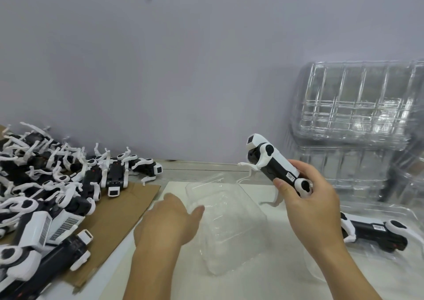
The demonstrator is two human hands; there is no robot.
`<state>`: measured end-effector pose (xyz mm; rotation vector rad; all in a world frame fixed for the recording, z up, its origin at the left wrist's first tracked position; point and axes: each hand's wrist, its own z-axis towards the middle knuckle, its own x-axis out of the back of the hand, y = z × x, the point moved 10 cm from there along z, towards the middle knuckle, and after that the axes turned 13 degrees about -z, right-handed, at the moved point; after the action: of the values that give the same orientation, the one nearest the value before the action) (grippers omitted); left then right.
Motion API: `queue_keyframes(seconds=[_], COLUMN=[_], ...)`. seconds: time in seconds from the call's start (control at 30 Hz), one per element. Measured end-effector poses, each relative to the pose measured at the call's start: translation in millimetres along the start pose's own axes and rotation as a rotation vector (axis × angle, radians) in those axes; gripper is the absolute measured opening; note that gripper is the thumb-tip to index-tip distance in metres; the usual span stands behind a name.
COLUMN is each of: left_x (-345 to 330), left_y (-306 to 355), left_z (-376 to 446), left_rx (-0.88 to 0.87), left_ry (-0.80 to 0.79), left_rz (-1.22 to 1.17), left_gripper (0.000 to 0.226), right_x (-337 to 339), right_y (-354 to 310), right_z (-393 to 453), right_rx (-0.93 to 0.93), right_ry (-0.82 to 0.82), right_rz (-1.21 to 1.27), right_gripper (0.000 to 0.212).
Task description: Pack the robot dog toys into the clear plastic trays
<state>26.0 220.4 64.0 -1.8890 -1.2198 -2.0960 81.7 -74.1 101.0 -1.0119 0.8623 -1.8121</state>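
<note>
The right hand (pixel 314 198) held 1 robot dog toy (pixel 275 164) up off the table, thumb and fingers curled round the rear half of its black body, head pointing up and away toward the wall. Its thin white legs (pixel 249 169) dangled loose on the side nearest the tray. The left hand (pixel 169 219) rested on the near-left edge of the clear plastic tray (pixel 229 226) lying on the white table (pixel 252 281), thumb out along the rim; whether the fingers pinched the rim or only pressed on it could not be told, since the hand covered them.

The likeliest trouble was those legs: splayed and jointed, they could catch the tray's rim or a moulded ridge on the way down, so the toy would sit proud instead of seating. The tray looked light and flimsy, so a hard push might have buckled it or skated it across the table if the left hand eased off. Gripping only the rear left the head end free to swing.

A packed toy (pixel 376 231) already lay in another tray at the right, beside the stack of empty trays (pixel 353 107); the unpacked pile (pixel 52 185) sat on cardboard (pixel 128 208) at the left
</note>
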Motion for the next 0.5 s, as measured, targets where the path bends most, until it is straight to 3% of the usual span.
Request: queue_keyframes(seconds=[0.07,0.1,0.17,0.27,0.33,0.5], left_x=[16.8,14.7,-3.4,-45.9,-55.8,-45.7], left_y=[3.9,6.1,10.6,4.0,1.7,-1.5], left_z=[5.8,8.0,11.4,17.2,20.4,5.8], left_rx=[-0.109,-0.187,-0.291,-0.148,-0.094,-0.024], left_ry=[0.184,0.196,0.099,-0.115,-0.139,0.020], left_rz=[-0.193,-0.344,-0.702,-1.096,-1.078,-0.698], left_gripper=[0.065,0.066,0.071,0.064,0.054,0.050], right_x=[1.3,1.7,0.8,-3.1,-6.2,-8.1], right_y=[0.3,0.1,-0.9,-0.7,0.2,1.3], right_z=[0.5,0.3,-0.5,-1.6,-1.8,-1.8], right_rx=[-0.003,-0.002,0.005,0.007,0.002,-0.010], right_ry=[0.004,0.003,-0.007,-0.031,-0.043,-0.035], right_rz=[0.007,0.009,0.009,0.010,0.007,-0.024], right_gripper=[0.031,0.031,0.032,0.030,0.031,0.029])
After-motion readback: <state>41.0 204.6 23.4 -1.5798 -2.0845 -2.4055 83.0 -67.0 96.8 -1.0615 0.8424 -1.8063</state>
